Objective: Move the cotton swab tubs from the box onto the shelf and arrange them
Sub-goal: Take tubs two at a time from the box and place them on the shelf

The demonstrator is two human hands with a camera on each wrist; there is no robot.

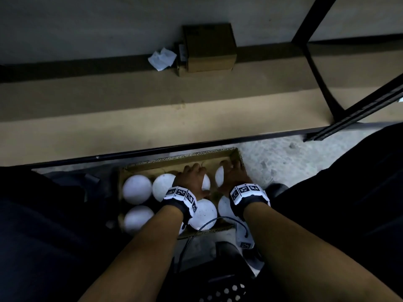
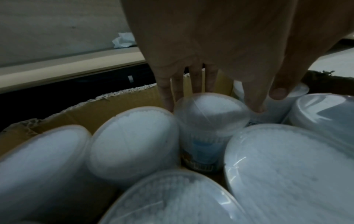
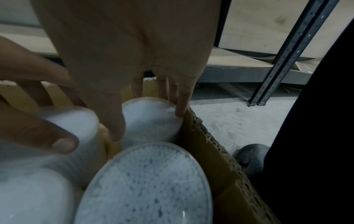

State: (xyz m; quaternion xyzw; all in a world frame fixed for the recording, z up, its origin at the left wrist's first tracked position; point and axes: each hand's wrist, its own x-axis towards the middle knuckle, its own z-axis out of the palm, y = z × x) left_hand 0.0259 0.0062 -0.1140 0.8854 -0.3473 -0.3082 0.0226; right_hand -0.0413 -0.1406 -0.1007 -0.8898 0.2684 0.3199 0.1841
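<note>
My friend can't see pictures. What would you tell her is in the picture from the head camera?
Two hands reach down into a cardboard box of round white cotton swab tubs: the left hand and the right hand each close on one tub in the far row. Above the box runs a brown shelf with a small carton and crumpled paper on it.

From the head camera we look steeply down past both forearms into the box (image 1: 139, 165) on the floor, with the shelf (image 1: 152, 110) beyond it. Our two wrist cameras sit very close, just above the tubs, looking forward along the fingers. All three views share the box's far row and shelf edge.
</note>
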